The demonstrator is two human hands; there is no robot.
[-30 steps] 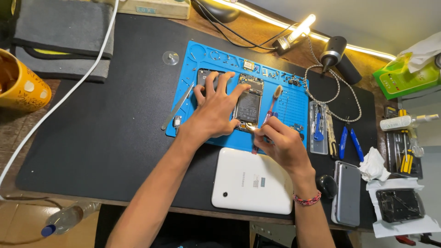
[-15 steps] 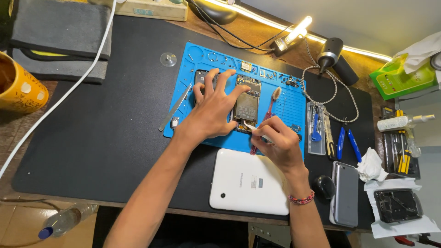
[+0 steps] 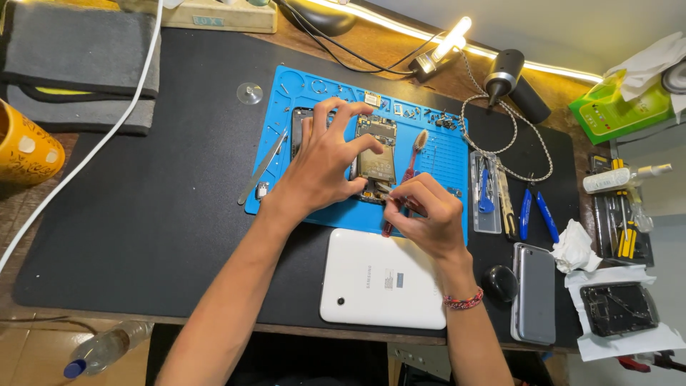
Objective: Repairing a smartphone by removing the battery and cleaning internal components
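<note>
Under the left hand [image 3: 321,168] lies the opened phone [image 3: 376,154], steadied.

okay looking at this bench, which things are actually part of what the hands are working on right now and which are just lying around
In use: left hand steadying the opened phone; right hand at its lower edge; brush beside it; blue mat.

Lying about: white tablet, grey phone, yellow mug, tissue, plastic bottle.

Warm glare from the strip light [image 3: 457,36]; sharp, wide-angle distortion.
</note>
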